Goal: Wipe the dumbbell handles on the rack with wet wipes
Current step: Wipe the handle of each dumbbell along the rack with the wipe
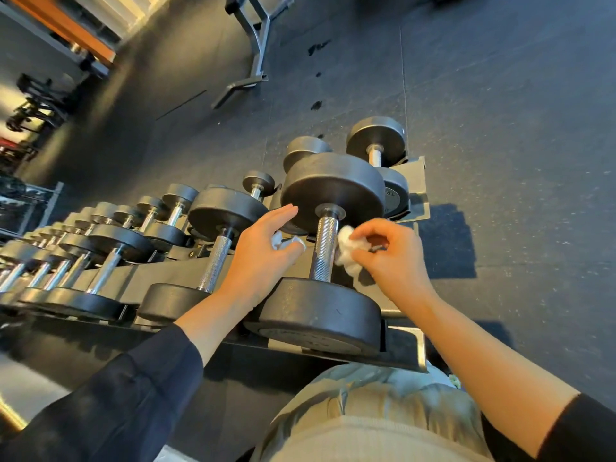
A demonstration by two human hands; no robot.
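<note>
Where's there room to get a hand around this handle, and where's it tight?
Open: right of the handle, where the right hand holds a wipe against it. Tight: the left side, where the left hand, holding a second wipe, fills the gap to the neighbouring dumbbell.

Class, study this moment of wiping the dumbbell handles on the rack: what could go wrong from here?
1. The right hand only pinches its wipe against one side of the handle, so the far side may stay unwiped.
2. The left hand holds its wipe loosely with fingers extended; it could drop behind the rack.
</note>
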